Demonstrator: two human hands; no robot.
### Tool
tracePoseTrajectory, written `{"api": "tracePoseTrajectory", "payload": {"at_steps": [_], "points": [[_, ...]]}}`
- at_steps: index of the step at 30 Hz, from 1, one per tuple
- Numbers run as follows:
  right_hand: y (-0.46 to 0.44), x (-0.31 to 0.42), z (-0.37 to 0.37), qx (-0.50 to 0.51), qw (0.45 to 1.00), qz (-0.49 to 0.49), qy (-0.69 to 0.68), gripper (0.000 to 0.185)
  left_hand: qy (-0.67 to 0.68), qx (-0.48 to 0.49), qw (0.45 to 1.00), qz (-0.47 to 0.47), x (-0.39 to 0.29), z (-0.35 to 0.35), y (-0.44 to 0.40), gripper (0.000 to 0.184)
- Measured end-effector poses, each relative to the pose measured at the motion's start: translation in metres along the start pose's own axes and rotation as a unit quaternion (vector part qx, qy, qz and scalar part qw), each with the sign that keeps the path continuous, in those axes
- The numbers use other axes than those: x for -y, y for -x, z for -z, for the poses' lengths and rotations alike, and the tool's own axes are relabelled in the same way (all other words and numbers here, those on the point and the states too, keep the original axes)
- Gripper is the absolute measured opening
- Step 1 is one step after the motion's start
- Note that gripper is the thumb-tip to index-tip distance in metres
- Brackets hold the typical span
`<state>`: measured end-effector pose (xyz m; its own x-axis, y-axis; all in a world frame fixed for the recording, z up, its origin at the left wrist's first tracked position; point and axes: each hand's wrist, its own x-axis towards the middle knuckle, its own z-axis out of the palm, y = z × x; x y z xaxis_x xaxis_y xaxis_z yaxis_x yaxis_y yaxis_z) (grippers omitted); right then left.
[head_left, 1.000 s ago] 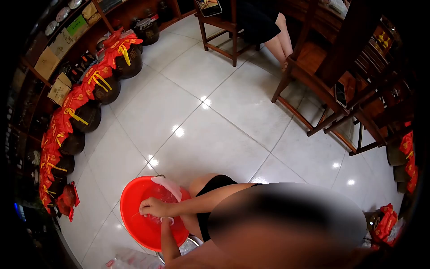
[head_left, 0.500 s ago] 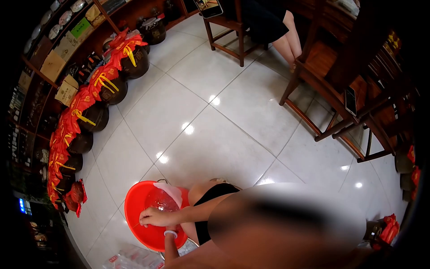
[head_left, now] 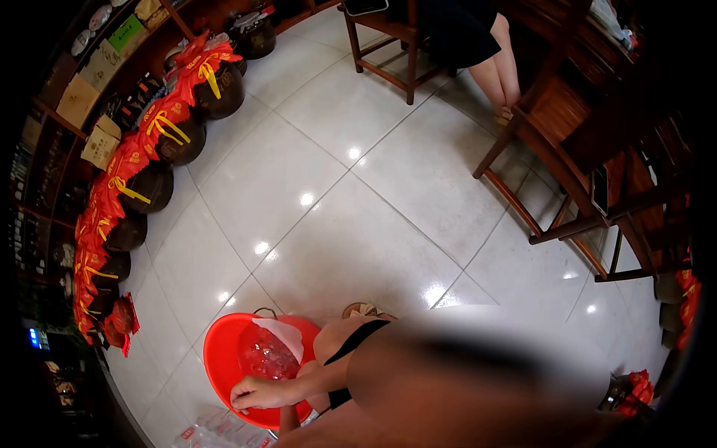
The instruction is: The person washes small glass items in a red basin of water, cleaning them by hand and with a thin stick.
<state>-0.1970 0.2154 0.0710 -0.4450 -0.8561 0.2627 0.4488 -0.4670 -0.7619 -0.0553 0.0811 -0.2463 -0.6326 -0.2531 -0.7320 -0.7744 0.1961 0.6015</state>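
Observation:
A red plastic bucket point(head_left: 224, 340) stands on the floor at the lower left. Inside it is wet, shiny, clear-looking content point(head_left: 265, 358) that I cannot name exactly. A pale pink sheet-like piece point(head_left: 284, 336) lies against its far right side. My right hand point(head_left: 260, 392) is over the bucket's near part, fingers curled together; whatever they pinch, if anything, is too small to name. My left forearm point(head_left: 289, 420) comes up from below, and its hand is hidden behind my right hand and wrist.
Clear plastic packaging point(head_left: 220, 431) lies beside the bucket. Dark jars point(head_left: 149, 187) with red covers and yellow ribbons line the shelves at left. Wooden chairs point(head_left: 553, 138) stand at upper right, one holding a phone point(head_left: 600, 190). A seated person's legs point(head_left: 497, 71) show at the top.
The view has shifted slightly, with the bucket now lower. My right hand has moved toward the bucket's near side, and my left wrist with its pale bracelet is now hidden.

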Motion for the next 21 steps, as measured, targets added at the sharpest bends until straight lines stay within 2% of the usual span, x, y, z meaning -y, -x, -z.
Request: {"api": "tracePoseTrajectory", "payload": {"at_steps": [2,5,8,11,14,17,19,21], "points": [[0.000,0.005,0.002,0.021,1.000,0.004,-0.008,0.016,0.004,0.000,1.000,0.005,0.004,0.000,0.002,0.034],[0.002,0.011,0.001,0.002,0.998,-0.055,-0.004,0.017,0.006,-0.002,1.000,0.015,0.007,0.002,0.004,0.034],[0.003,0.010,0.001,0.007,1.000,-0.011,0.002,0.019,0.005,-0.011,1.000,0.026,0.012,0.009,0.007,0.033],[0.003,0.015,0.001,-0.008,0.998,-0.055,0.001,0.019,0.002,-0.020,0.999,0.033,0.013,0.015,0.010,0.033],[0.002,0.014,0.005,0.023,0.997,-0.060,-0.039,0.019,0.005,-0.033,0.999,0.039,0.017,0.025,0.017,0.032],[-0.001,0.009,0.005,0.012,0.997,-0.067,-0.040,0.018,0.006,-0.044,0.998,0.043,0.020,0.036,0.023,0.032],[-0.010,-0.006,0.009,0.044,0.983,-0.161,-0.076,0.017,0.005,-0.053,0.998,0.043,0.021,0.044,0.030,0.031],[-0.009,-0.013,0.011,0.034,0.986,-0.141,-0.081,0.016,0.001,-0.059,0.998,0.034,0.018,0.053,0.032,0.031]]}}
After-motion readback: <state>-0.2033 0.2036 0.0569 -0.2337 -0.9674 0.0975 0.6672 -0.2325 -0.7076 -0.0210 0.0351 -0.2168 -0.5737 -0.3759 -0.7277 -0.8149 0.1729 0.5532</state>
